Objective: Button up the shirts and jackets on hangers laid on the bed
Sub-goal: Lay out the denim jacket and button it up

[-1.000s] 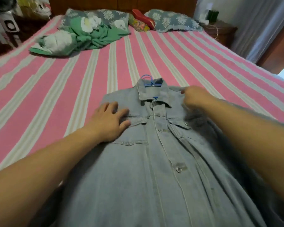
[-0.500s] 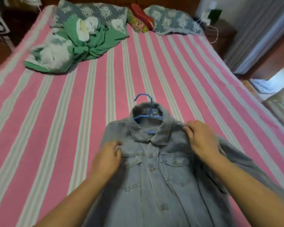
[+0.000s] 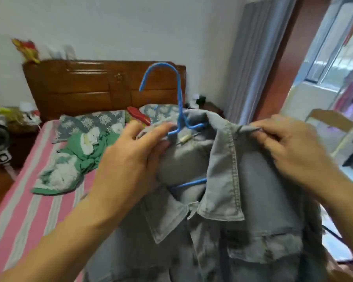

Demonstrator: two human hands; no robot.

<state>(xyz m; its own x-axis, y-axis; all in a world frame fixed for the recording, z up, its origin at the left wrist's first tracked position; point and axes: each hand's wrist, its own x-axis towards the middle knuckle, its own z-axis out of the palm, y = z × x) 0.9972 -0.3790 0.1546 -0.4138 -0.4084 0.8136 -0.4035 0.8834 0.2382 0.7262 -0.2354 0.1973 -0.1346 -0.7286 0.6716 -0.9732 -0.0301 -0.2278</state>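
1. The bed (image 3: 18,208), pink with pale stripes, runs back to its wooden headboard (image 3: 86,86). The denim jacket (image 3: 243,220) is held up off it, above the near right part of the bed, its front facing the person.

2. Near the bed's head end lie a green-and-white bundle of cloth (image 3: 73,159) and two patterned pillows (image 3: 94,121), well apart from the jacket.

3. The left hand (image 3: 128,159) grips the jacket's left shoulder beside the collar, its fingertips touching the wire.

4. The right hand (image 3: 293,147) pinches the other shoulder seam between thumb and fingers. The hands are apart, one at each shoulder.

5. The blue hanger (image 3: 179,110) sits inside the neck, hook upright. It looks a little skewed to me.

6. My judgement: the buttoning on this one seems finished, though the placket is blurred, so I cannot be sure.

7. To carry it well, keep both shoulders level so the wire stays seated. Better, shift one hand to the hook and let the weight hang from it.

8. Watch the collar (image 3: 224,180): one flap is folded up and wants smoothing.
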